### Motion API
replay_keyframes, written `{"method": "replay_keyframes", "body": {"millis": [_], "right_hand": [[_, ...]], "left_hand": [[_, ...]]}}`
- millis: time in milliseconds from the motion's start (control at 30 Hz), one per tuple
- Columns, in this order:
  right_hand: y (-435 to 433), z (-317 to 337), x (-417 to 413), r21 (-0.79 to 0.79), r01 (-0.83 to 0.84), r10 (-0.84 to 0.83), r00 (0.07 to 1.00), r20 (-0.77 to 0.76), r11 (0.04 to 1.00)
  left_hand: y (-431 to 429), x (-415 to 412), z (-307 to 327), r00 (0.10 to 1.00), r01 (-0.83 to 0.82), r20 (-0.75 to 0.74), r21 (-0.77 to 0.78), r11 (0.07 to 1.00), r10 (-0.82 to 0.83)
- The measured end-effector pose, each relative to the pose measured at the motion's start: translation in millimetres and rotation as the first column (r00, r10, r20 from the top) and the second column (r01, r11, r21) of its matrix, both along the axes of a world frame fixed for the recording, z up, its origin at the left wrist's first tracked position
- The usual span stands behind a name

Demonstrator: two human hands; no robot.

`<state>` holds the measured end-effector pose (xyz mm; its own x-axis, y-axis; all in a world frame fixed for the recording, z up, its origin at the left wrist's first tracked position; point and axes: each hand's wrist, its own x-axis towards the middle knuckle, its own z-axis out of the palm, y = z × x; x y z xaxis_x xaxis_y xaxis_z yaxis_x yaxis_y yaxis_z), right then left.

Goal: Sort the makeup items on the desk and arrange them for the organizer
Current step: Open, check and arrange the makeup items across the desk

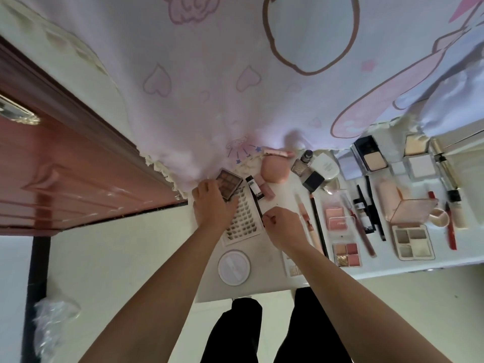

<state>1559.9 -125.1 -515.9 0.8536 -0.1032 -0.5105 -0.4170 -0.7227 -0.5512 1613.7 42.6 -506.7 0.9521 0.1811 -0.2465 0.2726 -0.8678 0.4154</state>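
Note:
My left hand (210,203) grips a brown eyeshadow palette (229,183) at the desk's far left corner, above a tray of false lash clusters (242,218). My right hand (281,226) pinches the near end of a thin black pencil (258,203) lying beside the lash tray. A clear pink organizer (408,208) stands at the right among compacts, palettes, pencils and tubes. A round white compact (234,267) lies near the desk's front edge.
The white desk (262,289) is narrow and ends just left of my left hand. A pink curtain (235,87) hangs behind it and a brown door (65,174) stands at the left. Blush palettes (345,254), a four-pan palette (413,242) and a red pencil (451,231) crowd the right side.

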Motion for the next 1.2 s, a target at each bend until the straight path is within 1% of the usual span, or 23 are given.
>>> {"method": "replay_keyframes", "body": {"millis": [67,100,133,200,267,367,433,467,500,533,567,600,700,767,833,900,1000,1033,1200], "right_hand": [[-1.1,0.7,0.6,0.005,-0.001,0.001,1.0,-0.01,1.0],[-1.0,2.5,1.5,0.01,-0.005,0.006,1.0,-0.014,1.0],[-0.9,4.1,2.5,0.019,-0.007,0.007,1.0,-0.014,1.0],[-1.2,8.0,3.3,0.054,0.031,-0.029,0.999,-0.023,0.998],[-0.9,17.2,4.3,0.111,0.103,-0.101,0.995,-0.025,0.988],[-0.7,37.7,8.2,0.259,0.201,-0.219,0.975,0.042,0.945],[-0.2,59.4,10.0,0.407,0.273,-0.316,0.948,0.042,0.872],[0.3,72.1,9.4,0.492,0.29,-0.348,0.937,0.029,0.821],[0.4,84.5,8.1,0.561,0.269,-0.352,0.935,0.044,0.783],[0.2,96.6,6.5,0.608,0.213,-0.325,0.942,0.08,0.765],[-0.2,109.2,4.4,0.624,0.141,-0.273,0.954,0.122,0.768],[-0.7,122.7,1.8,0.634,0.068,-0.21,0.966,0.153,0.771],[-1.5,161.9,-8.3,0.656,-0.1,-0.015,0.986,0.168,0.748],[-1.8,178.5,-13.7,0.661,-0.158,0.044,0.981,0.187,0.733],[-3.8,187.4,-17.2,0.609,-0.189,0.045,0.969,0.243,0.77],[-7.2,191.7,-19.8,0.558,-0.201,0.038,0.956,0.289,0.805],[-12.1,200.5,-21.8,0.578,-0.213,0.02,0.947,0.321,0.788],[-13.0,204.5,-22.0,0.594,-0.22,0.016,0.944,0.33,0.774],[-15.3,225.4,-21.9,0.618,-0.29,0.012,0.911,0.413,0.731]], "left_hand": [[4.9,4.8,-4.3,1.0,-0.017,-0.023,-0.051,0.999,0.016],[8.3,6.2,-4.4,0.999,-0.04,-0.041,-0.101,0.994,0.036],[12.4,6.9,-2.4,0.995,-0.084,-0.063,-0.171,0.982,0.074],[20.4,4.7,7.7,0.982,-0.186,-0.098,-0.348,0.919,0.162],[26.5,-4.2,27.0,0.971,-0.24,-0.134,-0.51,0.826,0.2],[37.2,-22.7,59.0,0.952,-0.301,-0.182,-0.683,0.666,0.244],[43.4,-34.0,81.1,0.936,-0.337,-0.225,-0.794,0.506,0.27],[46.9,-39.0,90.8,0.929,-0.352,-0.254,-0.831,0.43,0.27],[49.1,-43.6,100.9,0.927,-0.353,-0.27,-0.86,0.367,0.26],[50.9,-47.7,111.0,0.932,-0.342,-0.274,-0.883,0.321,0.238],[52.1,-51.7,120.7,0.94,-0.325,-0.273,-0.9,0.289,0.206],[52.6,-55.2,129.5,0.949,-0.303,-0.263,-0.913,0.273,0.175],[53.1,-62.9,155.3,0.975,-0.218,-0.2,-0.936,0.275,0.092],[51.5,-66.7,169.9,0.984,-0.178,-0.17,-0.947,0.266,0.053],[47.5,-69.0,180.0,0.988,-0.156,-0.149,-0.962,0.223,0.047],[42.4,-71.1,187.8,0.989,-0.145,-0.137,-0.98,0.139,0.062],[35.9,-72.3,192.9,0.987,-0.147,-0.145,-0.989,0.025,0.07],[34.8,-72.3,195.3,0.988,-0.143,-0.143,-0.99,0.003,0.06],[33.2,-68.2,198.1,0.987,-0.155,-0.156,-0.987,-0.037,0.038]]}}
